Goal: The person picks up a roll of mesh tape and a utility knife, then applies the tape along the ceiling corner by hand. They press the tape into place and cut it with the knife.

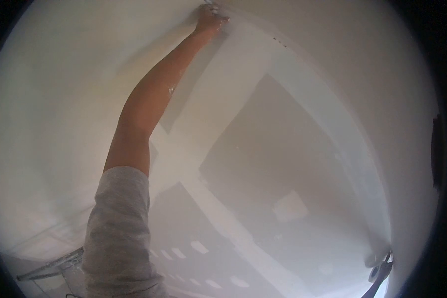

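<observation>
My left hand [212, 19] is raised to the top edge of the view, at the corner line of the drywall surfaces. Its fingers are bent and curled, with whitish smears on them, and the thumb points right. A small pale bit of something shows above the fingers, too cut off to name. White compound marks the bare forearm, and a grey sleeve [116, 223] covers the upper arm. Behind the arm is a grey drywall panel [263, 139] with a broad pale band of joint compound [223, 218]. My right hand is not in view.
A curved-looking pale wall [412, 99] borders the panels at right, with small dark marks [279, 42] near the seam. A metal frame [49, 268] stands at lower left. A grey object [380, 270] at lower right, against the wall, cannot be made out.
</observation>
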Motion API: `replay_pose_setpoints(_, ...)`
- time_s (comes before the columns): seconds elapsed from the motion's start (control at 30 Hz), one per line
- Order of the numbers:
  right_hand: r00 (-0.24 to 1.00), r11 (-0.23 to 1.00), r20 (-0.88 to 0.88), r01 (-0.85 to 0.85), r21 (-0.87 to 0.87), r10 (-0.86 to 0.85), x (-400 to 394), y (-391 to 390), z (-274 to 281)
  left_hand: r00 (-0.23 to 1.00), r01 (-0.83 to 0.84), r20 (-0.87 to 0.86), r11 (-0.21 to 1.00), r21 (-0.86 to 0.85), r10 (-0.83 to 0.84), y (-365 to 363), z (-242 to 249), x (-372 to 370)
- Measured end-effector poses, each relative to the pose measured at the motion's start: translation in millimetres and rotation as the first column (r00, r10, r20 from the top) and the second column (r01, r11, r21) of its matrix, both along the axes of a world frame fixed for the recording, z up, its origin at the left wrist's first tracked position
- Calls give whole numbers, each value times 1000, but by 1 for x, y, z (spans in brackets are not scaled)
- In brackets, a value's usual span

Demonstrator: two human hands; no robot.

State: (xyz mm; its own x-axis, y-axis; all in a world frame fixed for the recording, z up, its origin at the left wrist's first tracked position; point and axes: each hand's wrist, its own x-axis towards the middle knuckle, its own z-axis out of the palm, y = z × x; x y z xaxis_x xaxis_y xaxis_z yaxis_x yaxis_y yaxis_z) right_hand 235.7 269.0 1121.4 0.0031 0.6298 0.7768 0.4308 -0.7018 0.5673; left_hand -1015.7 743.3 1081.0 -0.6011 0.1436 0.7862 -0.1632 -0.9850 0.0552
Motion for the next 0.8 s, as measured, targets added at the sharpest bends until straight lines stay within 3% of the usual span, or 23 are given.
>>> replay_pose_setpoints(0.03,1000,1000,-15,-14,4,14,1,0,2,1000,4,-1,1000,1,-4,-23,-1,8)
replay_pose_setpoints(0.1,996,998,-69,-51,25,53,8,-2,1,993,-49,-118,949,-312,13,-96,-6,36)
replay_pose_setpoints(0.13,994,998,-95,-58,28,61,12,-1,-1,993,-41,-122,949,-312,3,-91,-9,41)
replay_pose_setpoints(0.17,990,996,-115,-77,40,81,12,0,-2,928,-364,-171,899,-243,330,-80,-12,35)
replay_pose_setpoints(0.2,983,994,-164,-76,75,88,7,1,-1,761,-647,-193,746,-160,619,-66,-14,26)
replay_pose_setpoints(0.23,973,991,-212,-71,112,94,3,1,-4,769,-637,-194,755,-156,609,-52,-17,7)
replay_pose_setpoints(0.3,947,982,-302,-52,184,106,-2,-2,-7,901,-292,-374,945,-150,219,-27,-25,-26)
replay_pose_setpoints(0.33,924,978,-368,-32,206,107,-8,-2,-4,904,-277,-376,949,-148,205,-37,-26,-17)
replay_pose_setpoints(0.4,865,968,-489,18,250,110,-22,-3,1,770,-615,-336,771,-166,542,-92,-30,7)
replay_pose_setpoints(0.43,980,985,-199,52,166,-18,21,6,-6,774,-608,-341,776,-168,533,-117,-32,16)
replay_pose_setpoints(0.47,979,980,140,125,157,-148,64,14,-13,816,-534,-412,801,-270,405,-141,-34,22)
replay_pose_setpoints(0.5,979,980,138,130,153,-151,68,12,-13,844,-460,-465,805,-375,266,-152,-37,24)
replay_pose_setpoints(0.53,987,987,132,77,143,-96,69,12,-12,721,-637,-545,717,-281,427,-138,-40,12)
replay_pose_setpoints(0.63,993,992,115,-28,126,13,83,11,-14,750,-609,-536,721,-332,387,-192,-44,43)
replay_pose_setpoints(0.7,933,954,317,73,292,-168,100,23,-24,739,-598,-548,756,-264,393,-188,-47,37)
replay_pose_setpoints(0.73,933,954,318,70,292,-166,90,21,-19,730,-581,-553,791,-193,401,-186,-51,33)
replay_pose_setpoints(0.8,987,987,-130,107,120,-92,46,13,-6,779,-504,-528,838,-208,338,-187,-59,31)
